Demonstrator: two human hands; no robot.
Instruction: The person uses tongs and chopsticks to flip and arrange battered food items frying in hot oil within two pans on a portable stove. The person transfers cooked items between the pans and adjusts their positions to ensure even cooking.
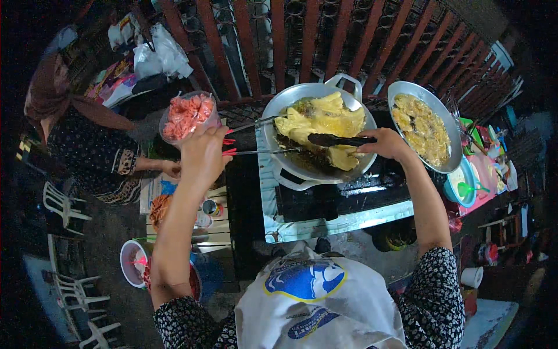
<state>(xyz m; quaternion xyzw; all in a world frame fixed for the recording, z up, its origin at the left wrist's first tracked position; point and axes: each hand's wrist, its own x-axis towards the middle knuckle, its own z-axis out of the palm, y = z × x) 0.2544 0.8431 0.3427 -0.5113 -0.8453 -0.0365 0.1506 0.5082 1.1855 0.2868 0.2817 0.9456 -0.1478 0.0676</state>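
Note:
A large metal wok (320, 174) holds several yellow battered pieces (333, 118) in dark oil. My left hand (205, 148) grips the red handles of metal tongs (257, 152), whose arms reach over the wok's left rim to the food. In my right hand (386, 144) is a black utensil (333, 139), probably tongs, lying across the front of the pieces. To the right, an oval metal pan (455, 148) contains bubbling oil with yellow-brown pieces (420, 126) frying in it. A clear tub of pink-orange shreds (189, 115) stands just behind my left hand.
Red-brown railings (279, 48) rise behind the wok. At the left, another person (91, 144) stands with a hand near the slatted table (218, 242), which bears a can (212, 208). A turquoise bowl (468, 163) with a green spoon is on the right; white plastic chairs (65, 205) stand farther left.

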